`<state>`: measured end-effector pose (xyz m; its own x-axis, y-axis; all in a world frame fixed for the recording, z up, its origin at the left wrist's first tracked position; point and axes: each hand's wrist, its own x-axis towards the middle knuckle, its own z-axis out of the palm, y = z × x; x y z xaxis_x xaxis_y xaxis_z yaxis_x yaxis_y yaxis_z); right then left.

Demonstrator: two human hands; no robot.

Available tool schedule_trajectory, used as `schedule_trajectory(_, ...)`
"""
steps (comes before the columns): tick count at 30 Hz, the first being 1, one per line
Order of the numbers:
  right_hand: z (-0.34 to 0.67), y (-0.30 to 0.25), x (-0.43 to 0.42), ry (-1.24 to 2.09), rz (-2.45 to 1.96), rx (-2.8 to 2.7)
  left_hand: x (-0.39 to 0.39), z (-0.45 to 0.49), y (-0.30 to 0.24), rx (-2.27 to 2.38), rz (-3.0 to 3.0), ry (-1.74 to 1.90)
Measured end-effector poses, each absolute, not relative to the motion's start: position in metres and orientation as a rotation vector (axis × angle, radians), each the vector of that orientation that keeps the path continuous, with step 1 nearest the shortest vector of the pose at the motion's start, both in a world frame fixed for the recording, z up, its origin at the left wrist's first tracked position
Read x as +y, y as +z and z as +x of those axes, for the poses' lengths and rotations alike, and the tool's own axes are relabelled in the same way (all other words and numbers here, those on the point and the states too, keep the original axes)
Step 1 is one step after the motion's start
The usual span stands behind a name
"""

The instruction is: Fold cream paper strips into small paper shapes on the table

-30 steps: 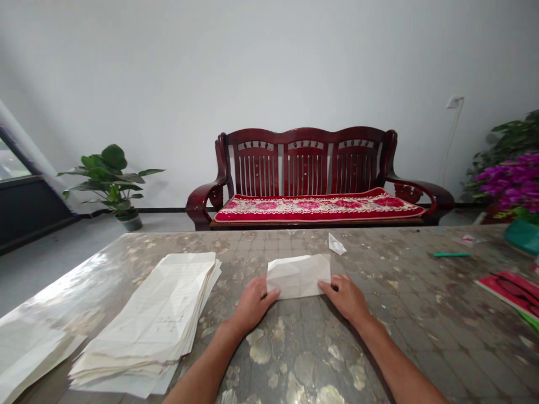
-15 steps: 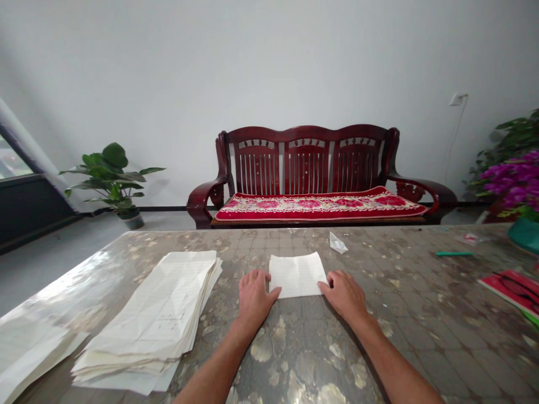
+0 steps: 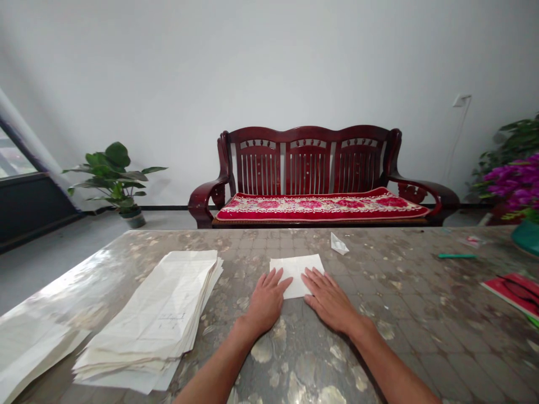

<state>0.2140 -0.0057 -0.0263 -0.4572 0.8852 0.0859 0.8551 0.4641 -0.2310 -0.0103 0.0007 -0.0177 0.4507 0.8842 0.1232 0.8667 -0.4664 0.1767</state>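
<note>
A folded sheet of white paper (image 3: 297,265) lies flat on the table in front of me. My left hand (image 3: 269,294) rests on its lower left part, fingers stretched out and spread. On its right side lies my right hand (image 3: 326,294), also flat with the fingers apart. Both palms face down, and they cover the paper's near corners. Just beyond the sheet, a little to the right, sits a small folded paper boat (image 3: 339,244).
A stack of used paper sheets (image 3: 155,314) lies left of my arms, with more paper (image 3: 33,348) at the far left. To the right are a green pen (image 3: 457,256), a red book (image 3: 505,289) with glasses on it, and a flower pot (image 3: 526,238). A wooden bench (image 3: 307,134) stands behind the table.
Both hands have moved inward from the paper's side edges onto its surface. Their fingers have gone from gripping the edges to lying flat. The paper now lies flatter.
</note>
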Motion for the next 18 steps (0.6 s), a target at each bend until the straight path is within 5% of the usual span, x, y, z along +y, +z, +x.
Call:
schedule_trajectory(8, 0.210, -0.017, -0.006, 0.204, -1.712, -2.441, 0.018, -0.003, -0.031, 1.868, 2.602, 0.338)
schedule_trajectory(18, 0.208, 0.001, -0.019, 0.064, -1.570, -2.386, 0.064, -0.010, -0.020, 1.647, 2.644, 0.114)
